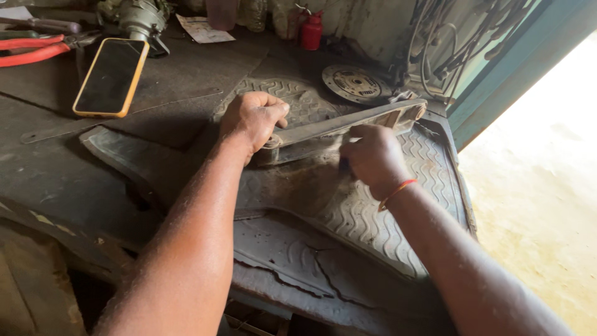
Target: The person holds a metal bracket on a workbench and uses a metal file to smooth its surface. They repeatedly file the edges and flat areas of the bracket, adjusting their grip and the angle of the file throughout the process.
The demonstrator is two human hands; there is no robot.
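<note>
**Hands clamp dusty metal arm on workbench mat**

Hands meet at the middle of the frame over a long, flat metal arm (348, 124), a grimy forged-looking bar with a round eye at each end, lying slantwise on a ribbed rubber floor mat (373, 211). The left hand (254, 119) is fisted tight around the bar's near end, pinning it down. The right hand (373, 158), an orange band at its wrist, is curled shut just below the bar's midsection; it seems to pinch a small dark tool against the metal, though what it holds cannot be made out.

The bar looks heavy and fully rigid, its surface caked with dust and old grease, so likely slick under bare skin. The thick ends by the eyes appear the surest places to grasp; the flat web between offers less purchase.

A worn clutch disc (354, 83) lies beyond the mat, with a red oil can (311, 31) behind. At upper left sit a yellow-cased phone (112, 76) and red-handled pliers (37, 50).
</note>
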